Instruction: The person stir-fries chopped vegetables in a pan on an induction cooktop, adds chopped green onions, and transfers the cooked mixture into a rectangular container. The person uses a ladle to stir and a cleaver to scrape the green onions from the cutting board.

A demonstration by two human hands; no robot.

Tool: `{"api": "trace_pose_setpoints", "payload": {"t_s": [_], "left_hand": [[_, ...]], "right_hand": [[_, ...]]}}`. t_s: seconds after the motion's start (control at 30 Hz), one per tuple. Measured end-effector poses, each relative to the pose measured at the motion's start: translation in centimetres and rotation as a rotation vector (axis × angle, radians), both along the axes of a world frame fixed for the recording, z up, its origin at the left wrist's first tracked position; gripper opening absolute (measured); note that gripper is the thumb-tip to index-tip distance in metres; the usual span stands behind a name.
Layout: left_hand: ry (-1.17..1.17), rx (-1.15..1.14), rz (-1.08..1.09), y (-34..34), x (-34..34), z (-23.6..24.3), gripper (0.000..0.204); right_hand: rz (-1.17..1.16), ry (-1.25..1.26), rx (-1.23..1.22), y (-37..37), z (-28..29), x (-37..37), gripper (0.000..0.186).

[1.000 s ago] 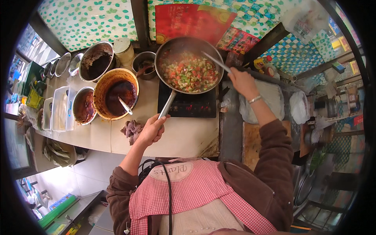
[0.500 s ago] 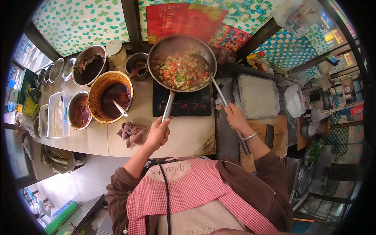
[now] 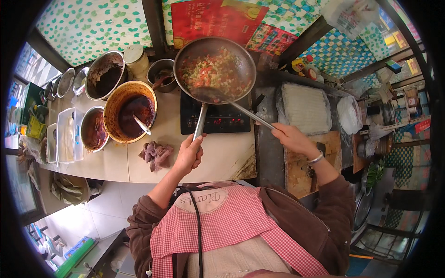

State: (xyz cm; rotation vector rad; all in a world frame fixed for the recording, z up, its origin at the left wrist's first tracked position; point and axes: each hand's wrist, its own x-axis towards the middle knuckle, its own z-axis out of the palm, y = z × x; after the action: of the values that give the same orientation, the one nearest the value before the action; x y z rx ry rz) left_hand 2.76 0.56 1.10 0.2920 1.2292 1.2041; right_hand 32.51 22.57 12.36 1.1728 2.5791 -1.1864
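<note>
A frying pan (image 3: 245, 69) of diced red and pale green vegetables (image 3: 208, 69) sits over the black induction cooker (image 3: 215, 124), whose red display is lit. My left hand (image 3: 189, 153) is closed around the pan's metal handle (image 3: 201, 121). At the right, my right hand (image 3: 293, 140) grips a long metal spatula (image 3: 251, 116); its head rests low in the pan, near the handle side, and is partly blurred. A crumpled mauve cloth (image 3: 155, 155) lies on the counter left of my left hand.
Pots of dark sauce (image 3: 129, 111), bowls and plastic containers (image 3: 69, 134) line the left counter. A lidded jar (image 3: 134, 56) stands behind them. On the right are a wrapped white slab (image 3: 303, 106), a wooden board (image 3: 296, 171) with a dark-handled tool, and a plastic bag (image 3: 347, 116).
My right hand came down from beside the pan's rim toward the board; the spatula's head swept from the back and right of the pan to its front. The pan shifted slightly left and back.
</note>
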Motion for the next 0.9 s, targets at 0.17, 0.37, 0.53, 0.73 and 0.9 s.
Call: {"api": "trace_pose_setpoints", "payload": {"t_s": [0.17,0.37,0.53,0.73,0.9], "left_hand": [[-0.003,0.000,-0.020,0.2,-0.1,0.0,0.041],[0.026,-0.046,-0.058,-0.4,-2.0,0.6,0.045],[0.041,-0.023,-0.071,-0.3,-2.1,1.0,0.046],[0.020,-0.048,-0.027,-0.2,-1.9,0.6,0.044],[0.017,-0.045,-0.023,-0.2,-1.9,0.8,0.043]], "right_hand": [[-0.012,-0.007,0.337,2.5,-4.5,-2.7,0.031],[-0.058,-0.114,-0.124,5.1,3.3,-1.0,0.029],[0.096,-0.105,0.215,4.5,2.1,0.7,0.029],[0.032,0.002,0.319,7.1,0.3,-3.0,0.030],[-0.043,-0.017,0.642,10.3,-1.1,-9.0,0.034]]}}
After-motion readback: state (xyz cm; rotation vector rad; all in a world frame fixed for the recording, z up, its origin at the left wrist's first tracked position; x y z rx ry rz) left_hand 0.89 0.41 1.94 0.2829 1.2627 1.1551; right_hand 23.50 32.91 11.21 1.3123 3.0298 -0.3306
